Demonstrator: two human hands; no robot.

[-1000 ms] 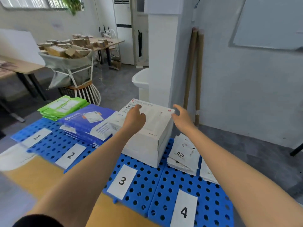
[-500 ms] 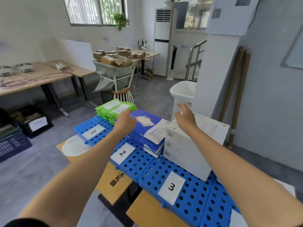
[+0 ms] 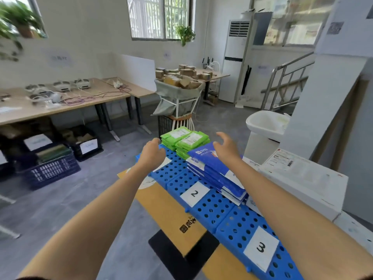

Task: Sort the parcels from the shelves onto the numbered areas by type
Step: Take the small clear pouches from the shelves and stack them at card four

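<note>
Around you the room is busy: a long bench [image 3: 66,102] on the far left carries cables and small white devices, dark crates [image 3: 54,166] sit on the floor beneath it, and a fabric bin [image 3: 177,91] heaped with brown parcels stands beyond the sorting row. A white basin [image 3: 266,122] and a pillar [image 3: 327,98] close off the right side. Nothing lies between your hands and the stacks.

The blue perforated panels [image 3: 212,205] run from far left to near right, with the label 2 [image 3: 194,193] and the label 3 [image 3: 260,247] facing you. The green parcels [image 3: 184,139] lie flat at the far end in two side-by-side piles. Just nearer, the blue parcels [image 3: 214,168] form a stack behind label 2, their long axis running along the row, far-left to near-right. The white box [image 3: 302,178] lies flat to the right, behind label 3.

Your left hand [image 3: 151,154] hovers over the far panel, fingers loosely curled, grasping nothing. Your right hand [image 3: 227,148] is above the blue stack's far end, fingers spread and released; you cannot tell whether the palm touches the top parcel.
</note>
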